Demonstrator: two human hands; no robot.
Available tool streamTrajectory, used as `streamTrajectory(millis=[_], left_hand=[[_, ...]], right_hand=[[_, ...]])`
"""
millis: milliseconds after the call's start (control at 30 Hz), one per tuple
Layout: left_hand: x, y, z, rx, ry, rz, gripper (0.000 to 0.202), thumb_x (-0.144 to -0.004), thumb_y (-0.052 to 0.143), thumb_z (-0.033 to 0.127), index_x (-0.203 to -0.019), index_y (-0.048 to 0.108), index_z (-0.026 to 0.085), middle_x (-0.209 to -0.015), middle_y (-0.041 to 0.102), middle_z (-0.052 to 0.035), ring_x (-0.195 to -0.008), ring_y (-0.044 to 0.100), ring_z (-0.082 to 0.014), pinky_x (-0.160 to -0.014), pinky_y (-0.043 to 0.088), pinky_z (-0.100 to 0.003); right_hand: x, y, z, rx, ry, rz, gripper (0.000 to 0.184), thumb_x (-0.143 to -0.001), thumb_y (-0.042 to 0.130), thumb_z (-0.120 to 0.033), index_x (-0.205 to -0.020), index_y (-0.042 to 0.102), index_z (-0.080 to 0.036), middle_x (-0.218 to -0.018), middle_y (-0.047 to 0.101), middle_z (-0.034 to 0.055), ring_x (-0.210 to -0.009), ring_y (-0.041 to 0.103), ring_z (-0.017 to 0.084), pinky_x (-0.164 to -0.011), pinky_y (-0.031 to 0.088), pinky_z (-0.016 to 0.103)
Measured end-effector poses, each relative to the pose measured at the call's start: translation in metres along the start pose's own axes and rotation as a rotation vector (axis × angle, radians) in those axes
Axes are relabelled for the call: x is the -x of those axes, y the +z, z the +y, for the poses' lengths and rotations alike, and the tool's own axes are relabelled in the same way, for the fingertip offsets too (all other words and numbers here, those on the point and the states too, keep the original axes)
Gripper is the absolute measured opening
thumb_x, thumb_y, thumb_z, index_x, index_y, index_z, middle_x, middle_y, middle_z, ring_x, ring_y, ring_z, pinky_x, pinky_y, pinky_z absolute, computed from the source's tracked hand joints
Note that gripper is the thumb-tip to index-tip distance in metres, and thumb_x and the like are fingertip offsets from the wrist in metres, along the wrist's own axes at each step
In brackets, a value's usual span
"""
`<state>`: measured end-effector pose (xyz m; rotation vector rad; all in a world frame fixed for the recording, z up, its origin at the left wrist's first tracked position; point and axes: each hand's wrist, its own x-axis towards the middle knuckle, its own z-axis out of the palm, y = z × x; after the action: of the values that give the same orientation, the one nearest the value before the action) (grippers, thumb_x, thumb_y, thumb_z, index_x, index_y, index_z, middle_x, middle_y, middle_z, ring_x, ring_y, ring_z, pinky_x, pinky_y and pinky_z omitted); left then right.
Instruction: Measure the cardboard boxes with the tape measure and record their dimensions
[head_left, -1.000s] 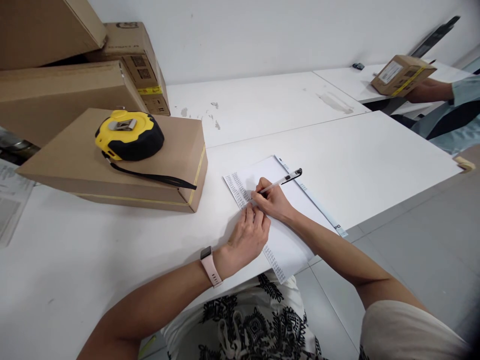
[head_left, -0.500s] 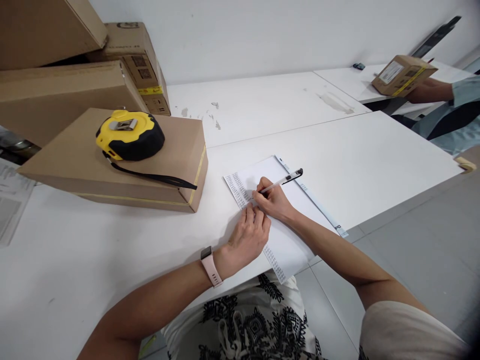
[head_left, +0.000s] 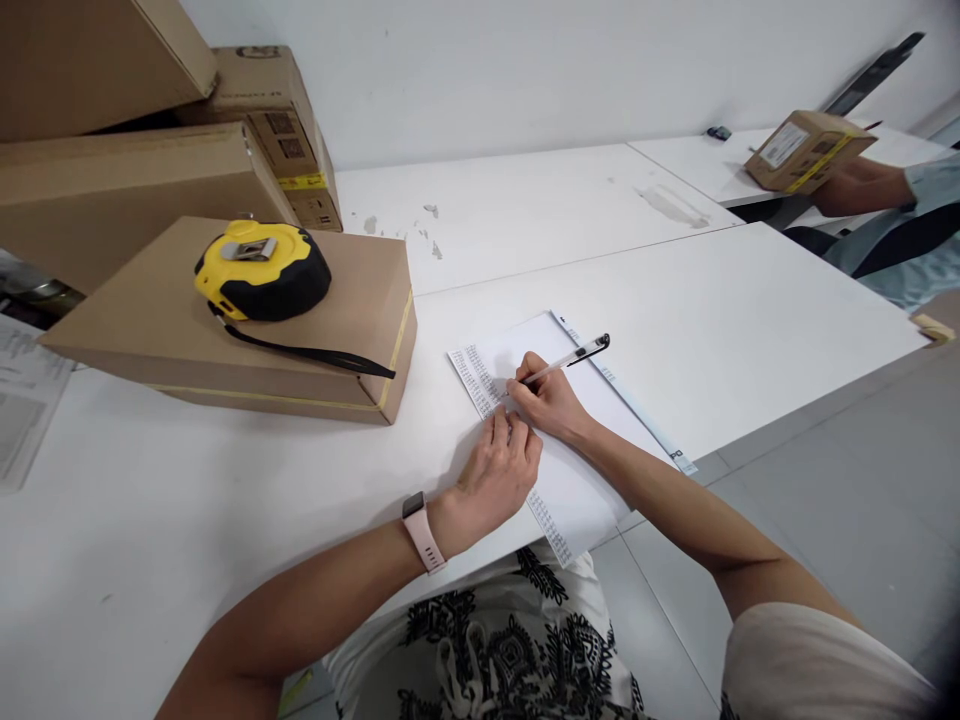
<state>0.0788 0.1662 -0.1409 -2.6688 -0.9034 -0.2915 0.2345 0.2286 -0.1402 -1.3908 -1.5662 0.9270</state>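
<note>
A pen (head_left: 571, 357) with a clear barrel is gripped in my right hand (head_left: 547, 398), its tip down at a column of small print on a sheet of paper (head_left: 600, 440). The sheet has a pale blue strip along its right side and overhangs the table's front edge. My left hand (head_left: 496, 470), with a watch on a pink strap at the wrist, lies flat on the paper's left part, fingers stretched out near the pen tip. Left of the paper, a yellow and black tape measure (head_left: 262, 268) with a black strap rests on a cardboard box (head_left: 367, 290).
More cardboard boxes (head_left: 120, 190) are stacked at the back left against the wall. Printed papers (head_left: 26, 400) lie at the far left of the white table (head_left: 300, 480). At the far right, another person's hands (head_left: 862, 185) hold a taped carton (head_left: 806, 150).
The pen's top end has shifted very slightly in my right hand. My left hand and the paper stay in place.
</note>
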Motion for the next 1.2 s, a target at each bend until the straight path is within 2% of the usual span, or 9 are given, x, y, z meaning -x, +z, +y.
streamTrajectory(millis=[433, 600, 700, 800, 867, 933, 1033, 1133, 1200], left_hand=[[-0.001, -0.001, -0.001, 0.031, 0.000, -0.042, 0.038, -0.101, 0.046, 0.026, -0.126, 0.058, 0.000, -0.129, 0.063, -0.0281, -0.127, 0.060, -0.0384, -0.107, 0.048, -0.046], [-0.001, -0.004, -0.002, 0.043, 0.006, -0.038, 0.037, -0.101, 0.048, 0.025, -0.124, 0.059, -0.001, -0.129, 0.063, -0.0284, -0.127, 0.059, -0.0401, -0.106, 0.049, -0.046], [-0.001, -0.004, -0.002, 0.048, 0.015, -0.034, 0.037, -0.101, 0.049, 0.025, -0.125, 0.059, -0.001, -0.129, 0.063, -0.0277, -0.127, 0.059, -0.0401, -0.105, 0.049, -0.046], [0.001, -0.003, -0.003, 0.045, 0.020, -0.025, 0.037, -0.100, 0.050, 0.025, -0.125, 0.059, -0.001, -0.128, 0.063, -0.0275, -0.127, 0.059, -0.0398, -0.105, 0.050, -0.046], [0.001, -0.002, -0.002, 0.050, 0.014, -0.007, 0.035, -0.099, 0.051, 0.023, -0.123, 0.059, -0.001, -0.126, 0.064, -0.0272, -0.125, 0.060, -0.0380, -0.104, 0.050, -0.045], [0.000, -0.005, -0.003, 0.079, 0.010, 0.077, 0.026, -0.097, 0.053, 0.019, -0.114, 0.062, 0.003, -0.119, 0.068, -0.0236, -0.121, 0.064, -0.0345, -0.101, 0.053, -0.043], [-0.006, -0.025, -0.016, 0.144, 0.001, 0.414, 0.014, -0.092, 0.058, 0.014, -0.103, 0.064, 0.011, -0.109, 0.071, -0.0151, -0.115, 0.067, -0.0293, -0.097, 0.057, -0.038], [-0.012, -0.065, -0.054, 0.145, -0.122, 0.768, 0.021, -0.089, 0.063, 0.015, -0.110, 0.062, 0.014, -0.115, 0.069, -0.0128, -0.118, 0.064, -0.0276, -0.101, 0.055, -0.039], [-0.012, -0.095, -0.092, 0.067, -0.284, 0.885, 0.028, -0.091, 0.064, 0.022, -0.118, 0.060, 0.017, -0.121, 0.066, -0.0121, -0.122, 0.061, -0.0284, -0.106, 0.050, -0.046]], right_hand=[[0.000, 0.000, -0.003, 0.010, -0.006, 0.008, 0.020, -0.082, 0.060, -0.028, -0.073, 0.042, -0.024, -0.056, 0.040, -0.0083, -0.051, 0.037, 0.010, -0.049, 0.028, 0.027], [-0.004, -0.007, 0.001, 0.071, -0.100, 0.148, 0.019, -0.089, 0.058, -0.034, -0.077, 0.047, -0.024, -0.062, 0.046, -0.0052, -0.054, 0.041, 0.012, -0.051, 0.034, 0.027], [-0.012, -0.019, 0.011, 0.256, -0.240, 0.240, 0.010, -0.094, 0.052, -0.031, -0.095, 0.057, -0.023, -0.077, 0.060, 0.0010, -0.067, 0.053, 0.017, -0.062, 0.044, 0.030], [-0.022, -0.032, 0.027, 0.481, -0.363, 0.214, 0.026, -0.094, 0.042, -0.017, -0.108, 0.063, -0.021, -0.095, 0.068, 0.0090, -0.090, 0.060, 0.024, -0.080, 0.050, 0.038], [-0.028, -0.037, 0.037, 0.585, -0.388, 0.179, 0.036, -0.092, 0.038, -0.011, -0.115, 0.065, -0.020, -0.102, 0.070, 0.0121, -0.097, 0.060, 0.027, -0.086, 0.050, 0.042], [-0.033, -0.040, 0.046, 0.625, -0.382, 0.174, 0.044, -0.091, 0.037, -0.008, -0.124, 0.063, -0.019, -0.105, 0.071, 0.0124, -0.097, 0.060, 0.028, -0.089, 0.050, 0.045], [-0.037, -0.039, 0.052, 0.589, -0.358, 0.195, 0.049, -0.091, 0.038, -0.010, -0.135, 0.057, -0.019, -0.107, 0.073, 0.0112, -0.098, 0.061, 0.027, -0.091, 0.051, 0.045], [-0.038, -0.039, 0.053, 0.546, -0.327, 0.211, 0.045, -0.091, 0.042, -0.015, -0.132, 0.059, -0.018, -0.106, 0.074, 0.0117, -0.097, 0.062, 0.028, -0.089, 0.051, 0.045], [-0.038, -0.039, 0.052, 0.531, -0.304, 0.209, 0.041, -0.089, 0.043, -0.016, -0.125, 0.063, -0.018, -0.104, 0.074, 0.0119, -0.096, 0.062, 0.028, -0.088, 0.051, 0.045]])
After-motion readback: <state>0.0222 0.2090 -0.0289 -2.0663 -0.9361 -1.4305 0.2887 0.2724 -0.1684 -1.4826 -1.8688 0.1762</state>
